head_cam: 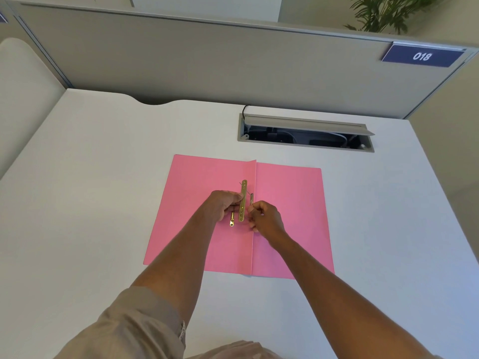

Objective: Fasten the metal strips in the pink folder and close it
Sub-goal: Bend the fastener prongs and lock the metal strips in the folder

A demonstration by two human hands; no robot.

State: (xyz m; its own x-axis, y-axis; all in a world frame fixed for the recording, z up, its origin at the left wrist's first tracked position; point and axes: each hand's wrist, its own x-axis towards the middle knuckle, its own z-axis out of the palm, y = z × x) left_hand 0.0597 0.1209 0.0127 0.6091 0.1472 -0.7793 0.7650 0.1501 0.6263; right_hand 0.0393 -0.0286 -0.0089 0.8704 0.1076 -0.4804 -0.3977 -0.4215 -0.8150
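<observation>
Pinching slim brass strips (242, 200) on matte pink folder (287, 216), both hands (225, 204).

An office cubicle, plainly. Grey fabric partition (181, 55) walling off the far and right sides of a white surface (103, 177), capped by a metal rail. Blue number plate (422, 56) reading "018" fixed at the partition's top right corner, marking a numbered workstation. Recessed cable hatch (305, 132) set into the surface near the partition, lid tipped up, dark cables visible inside and one black cord curling out at its left end. Curved cut-out in the surface's far edge. Pink folder (287, 216) lying open in the middle, ordinary filing stationery. Potted palm fronds (383, 11) showing beyond the partition at top right, against pale walls.
</observation>
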